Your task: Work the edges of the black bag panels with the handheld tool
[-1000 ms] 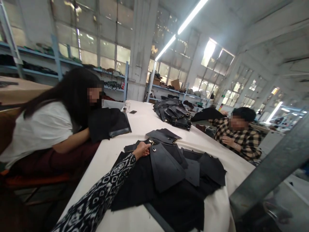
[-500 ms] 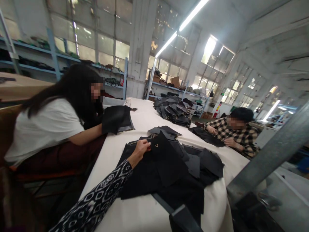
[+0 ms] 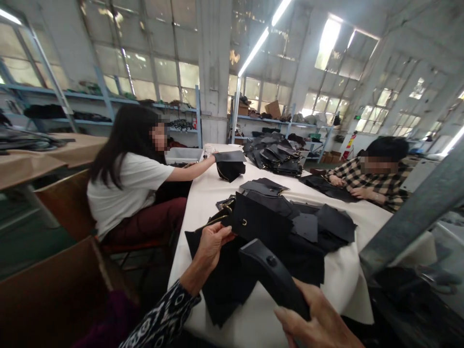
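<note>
My left hand [image 3: 213, 244] pinches the edge of a black fabric piece [image 3: 263, 217], beside a small gold D-shaped ring on it. Gold zippers [image 3: 225, 211] show just behind my fingers. From the lower right, my right hand [image 3: 313, 316] grips a black electric clipper [image 3: 273, 270] with a round button. Its wide head points up and left, over the black cloth and close to the held piece; whether it touches is unclear. More black pieces [image 3: 326, 224] lie heaped on the cream-covered table [image 3: 261, 309] around the held one.
A person in a white shirt [image 3: 126, 181] sits at the left, holding a black zippered piece [image 3: 232, 166]. Another in a checked shirt [image 3: 350, 179] handles black cloth at the right. A tall black pile [image 3: 273, 152] stands at the back. A slanting metal post [image 3: 409, 212] borders the right side.
My right hand has come into view with the clipper, raised off the cloth. The held piece now lies lower and flatter. The white-shirted person has sat back and stretched an arm across the table.
</note>
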Tool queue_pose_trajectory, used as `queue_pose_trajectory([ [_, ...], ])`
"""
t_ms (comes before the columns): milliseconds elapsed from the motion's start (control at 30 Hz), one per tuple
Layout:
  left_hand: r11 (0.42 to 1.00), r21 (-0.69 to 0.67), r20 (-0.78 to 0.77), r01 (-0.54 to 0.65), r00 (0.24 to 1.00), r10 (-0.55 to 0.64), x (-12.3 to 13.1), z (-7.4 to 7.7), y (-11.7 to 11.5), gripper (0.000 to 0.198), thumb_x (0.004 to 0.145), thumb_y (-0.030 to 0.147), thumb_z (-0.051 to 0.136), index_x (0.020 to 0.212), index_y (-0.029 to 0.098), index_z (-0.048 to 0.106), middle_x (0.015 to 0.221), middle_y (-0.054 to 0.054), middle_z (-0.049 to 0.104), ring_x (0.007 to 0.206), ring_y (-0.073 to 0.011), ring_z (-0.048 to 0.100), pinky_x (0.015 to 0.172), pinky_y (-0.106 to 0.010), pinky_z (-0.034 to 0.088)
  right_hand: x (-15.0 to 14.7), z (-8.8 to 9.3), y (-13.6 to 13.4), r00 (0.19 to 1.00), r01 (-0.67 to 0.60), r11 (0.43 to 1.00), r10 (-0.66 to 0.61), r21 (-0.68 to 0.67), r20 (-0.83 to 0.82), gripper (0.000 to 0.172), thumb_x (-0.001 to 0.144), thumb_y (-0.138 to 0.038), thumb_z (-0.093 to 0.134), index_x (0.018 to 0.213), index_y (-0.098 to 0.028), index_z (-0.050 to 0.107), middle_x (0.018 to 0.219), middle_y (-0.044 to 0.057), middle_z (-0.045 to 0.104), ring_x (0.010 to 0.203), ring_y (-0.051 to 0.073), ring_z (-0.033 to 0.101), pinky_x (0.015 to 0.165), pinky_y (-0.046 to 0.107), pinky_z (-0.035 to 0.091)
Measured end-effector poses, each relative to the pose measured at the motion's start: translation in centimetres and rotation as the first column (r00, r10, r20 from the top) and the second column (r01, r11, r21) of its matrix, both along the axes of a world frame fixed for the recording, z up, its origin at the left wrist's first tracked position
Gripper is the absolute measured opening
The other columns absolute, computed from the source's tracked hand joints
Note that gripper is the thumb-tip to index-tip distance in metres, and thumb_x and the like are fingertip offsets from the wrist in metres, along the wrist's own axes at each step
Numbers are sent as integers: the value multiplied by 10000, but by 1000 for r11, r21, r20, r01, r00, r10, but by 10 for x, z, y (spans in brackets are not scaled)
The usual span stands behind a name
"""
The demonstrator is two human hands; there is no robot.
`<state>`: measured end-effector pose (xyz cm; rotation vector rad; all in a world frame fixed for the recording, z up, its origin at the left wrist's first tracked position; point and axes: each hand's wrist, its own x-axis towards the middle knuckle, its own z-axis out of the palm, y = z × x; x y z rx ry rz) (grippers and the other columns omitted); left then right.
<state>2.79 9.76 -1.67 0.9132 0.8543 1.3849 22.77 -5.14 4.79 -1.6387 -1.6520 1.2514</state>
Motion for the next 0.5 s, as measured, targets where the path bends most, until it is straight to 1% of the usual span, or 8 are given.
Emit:
queue_pose_trajectory([
  [100, 998, 35, 35, 42, 998, -43, -1, 2, -14, 244, 629, 254, 719, 803, 91, 668, 754, -65, 684, 673, -140, 617, 686, -251, 485, -9, -2, 4, 999, -42, 999, 42, 6, -18, 276, 775, -444, 576, 818, -172, 579, 533, -24, 557, 501, 127, 535, 491, 210, 412],
  [167, 996, 57, 66, 63, 996, -66, -1, 1, -21, 221, 643, 241, 714, 807, 100, 668, 741, -53, 676, 674, -133, 608, 682, -243, 473, -12, -5, 6, 998, -45, 999, 46, 13, -34, 260, 794, -423, 552, 819, -165, 554, 520, -36, 542, 478, 117, 534, 488, 205, 416],
  [267, 994, 95, 75, 61, 995, -69, 0, -6, -30, 147, 670, 229, 711, 748, 119, 652, 662, -6, 631, 620, -85, 556, 654, -203, 443, -13, -9, 10, 995, -61, 997, 65, 56, -76, 204, 818, -364, 519, 778, -164, 516, 516, -48, 527, 449, 100, 527, 474, 194, 418],
  [333, 990, 125, 63, 60, 996, -68, 1, -11, -34, 125, 690, 225, 707, 735, 130, 640, 653, 11, 612, 615, -67, 535, 652, -187, 429, -12, -11, 13, 990, -91, 992, 100, 85, -104, 189, 829, -340, 506, 757, -166, 498, 504, -51, 523, 429, 91, 517, 452, 184, 407],
  [400, 986, 155, 47, 59, 997, -68, 2, -14, -37, 124, 706, 232, 699, 756, 133, 643, 703, -2, 633, 667, -84, 558, 689, -200, 440, -11, -11, 16, 986, -99, 990, 112, 100, -127, 193, 835, -343, 505, 766, -164, 491, 499, -53, 525, 416, 88, 510, 436, 180, 401],
  [500, 984, 178, 24, 27, 999, -32, 5, -15, -40, 162, 713, 252, 689, 805, 120, 663, 791, -40, 666, 757, -134, 596, 747, -244, 465, -6, -5, 17, 990, -55, 990, 71, 130, -122, 224, 838, -368, 505, 753, -163, 478, 475, -49, 522, 400, 88, 496, 419, 179, 390],
])
